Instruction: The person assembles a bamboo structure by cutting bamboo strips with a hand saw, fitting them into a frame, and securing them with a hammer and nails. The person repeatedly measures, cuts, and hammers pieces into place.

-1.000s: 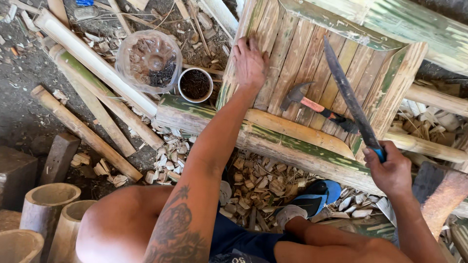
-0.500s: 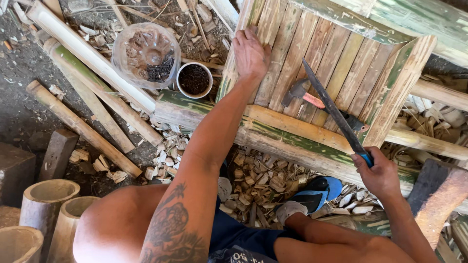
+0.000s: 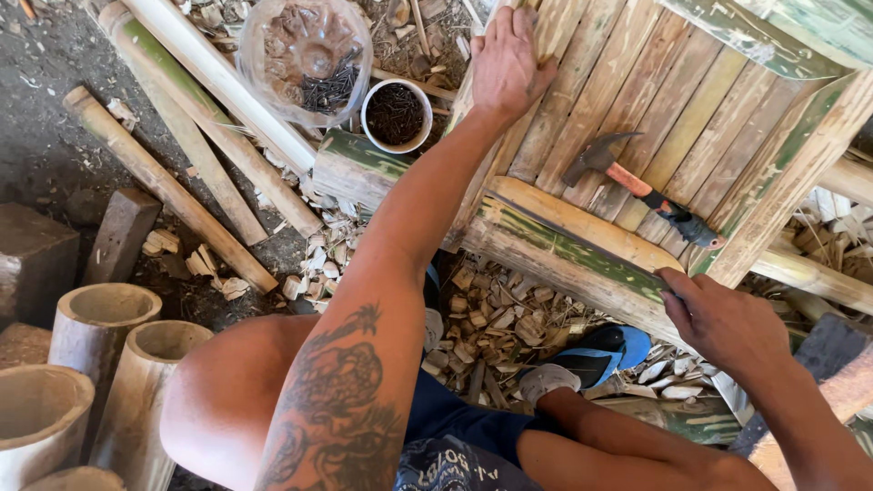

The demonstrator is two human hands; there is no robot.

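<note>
Now, what I see from the head view:
Left hand [image 3: 506, 64]: flat, fingers spread, palm pressing on the slats [image 3: 627, 118] at the panel's upper left edge; it grips nothing.
Right hand [image 3: 727, 323]: resting on the green-streaked bamboo rail [image 3: 564, 241] at the panel's near edge, fingers curled loosely over it; I cannot tell whether they hold anything.
Hammer [image 3: 641, 189]: lying loose on the slats between my hands, head toward the left, orange handle with a dark grip pointing right.
Cup [image 3: 396, 115]: white, full of dark nails, just left of the panel.
Bag [image 3: 305, 55]: clear plastic, more nails inside, beside the cup.
Poles [image 3: 182, 136]: bamboo, on the ground at left.
Chips [image 3: 500, 327]: scattered under the panel.
</note>
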